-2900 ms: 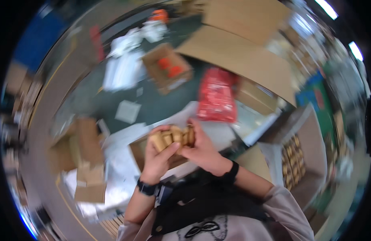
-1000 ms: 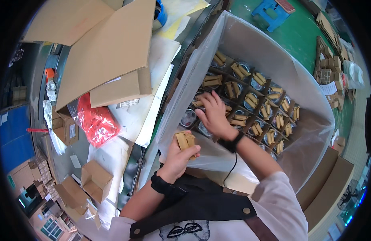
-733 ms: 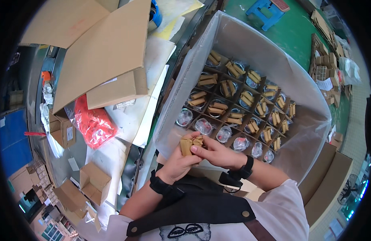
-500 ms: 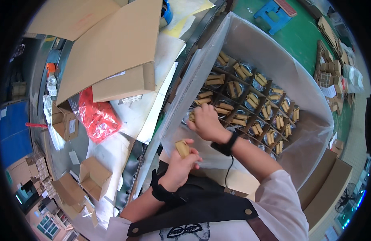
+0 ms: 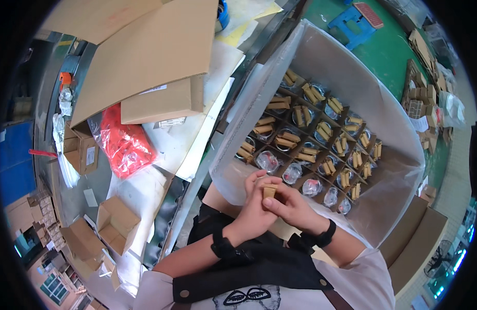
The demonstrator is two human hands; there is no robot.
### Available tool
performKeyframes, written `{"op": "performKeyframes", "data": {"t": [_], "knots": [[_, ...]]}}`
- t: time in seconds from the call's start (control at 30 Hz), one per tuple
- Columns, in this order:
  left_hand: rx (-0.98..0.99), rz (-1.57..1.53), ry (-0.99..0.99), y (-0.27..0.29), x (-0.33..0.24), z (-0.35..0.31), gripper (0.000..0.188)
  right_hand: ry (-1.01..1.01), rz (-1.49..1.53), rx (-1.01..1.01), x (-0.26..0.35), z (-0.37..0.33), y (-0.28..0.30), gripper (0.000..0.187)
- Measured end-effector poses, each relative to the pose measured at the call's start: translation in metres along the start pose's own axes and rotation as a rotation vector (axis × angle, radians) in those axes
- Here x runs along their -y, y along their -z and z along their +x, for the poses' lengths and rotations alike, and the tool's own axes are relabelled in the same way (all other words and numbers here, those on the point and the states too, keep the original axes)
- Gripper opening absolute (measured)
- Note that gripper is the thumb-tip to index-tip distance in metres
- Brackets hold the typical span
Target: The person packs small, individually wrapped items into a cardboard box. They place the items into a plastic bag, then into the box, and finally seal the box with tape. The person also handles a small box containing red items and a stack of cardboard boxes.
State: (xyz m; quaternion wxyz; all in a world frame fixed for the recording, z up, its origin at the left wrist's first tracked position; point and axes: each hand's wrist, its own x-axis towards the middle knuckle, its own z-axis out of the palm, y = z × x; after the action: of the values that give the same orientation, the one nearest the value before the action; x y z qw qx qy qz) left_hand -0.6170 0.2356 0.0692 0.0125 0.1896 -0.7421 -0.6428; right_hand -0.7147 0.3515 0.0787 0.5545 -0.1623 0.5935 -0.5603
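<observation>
In front of my chest my hands have come together around a small tan cardboard piece (image 5: 269, 191). My left hand (image 5: 253, 213) is closed round it, while my right hand (image 5: 299, 209) grips it from the other side with thumb and fingers. Just beyond them stands a big carton lined with a clear plastic bag (image 5: 388, 103), split by cardboard dividers into cells. Most cells hold a plastic-wrapped item topped with a pair of tan cardboard pieces (image 5: 324, 131). Along the nearest row, wrapped items (image 5: 312, 187) with red parts show no tan pieces on top.
On the worktable at left lie a large open cardboard box (image 5: 145, 57), a red plastic-bagged bundle (image 5: 124, 144) and a small open carton (image 5: 117, 225). A blue stool (image 5: 355, 25) stands on the green floor beyond. A long brown carton (image 5: 417, 243) lies at lower right.
My right hand has drawn back from the carton's left cell, where a pair of tan pieces now lies, and joined my left hand at the held cardboard piece. The nearest row is uncovered.
</observation>
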Motion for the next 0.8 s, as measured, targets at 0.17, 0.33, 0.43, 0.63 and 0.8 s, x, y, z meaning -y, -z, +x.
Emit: {"op": "performKeyframes", "data": {"t": [0.17,0.33,0.43,0.63,0.8], "knots": [[0.115,-0.033,-0.053,-0.022,-0.001,0.001,0.074,0.054,-0.16,-0.191,0.003,-0.027,-0.003,0.038],[0.372,-0.177,0.209,0.016,-0.018,-0.023,0.072,0.159,-1.034,-0.173,0.0,0.018,0.031,0.032],[0.759,-0.184,0.365,0.084,-0.031,-0.04,0.054,0.181,-1.635,-0.221,-0.063,0.076,0.044,0.018],[-0.002,0.038,0.654,0.199,-0.006,-0.185,0.024,0.096,-1.579,-0.184,-0.124,0.109,0.037,0.016],[-0.724,1.117,0.334,0.254,0.039,-0.262,0.052,0.085,-1.392,-0.031,-0.101,0.092,0.063,0.029]]}}
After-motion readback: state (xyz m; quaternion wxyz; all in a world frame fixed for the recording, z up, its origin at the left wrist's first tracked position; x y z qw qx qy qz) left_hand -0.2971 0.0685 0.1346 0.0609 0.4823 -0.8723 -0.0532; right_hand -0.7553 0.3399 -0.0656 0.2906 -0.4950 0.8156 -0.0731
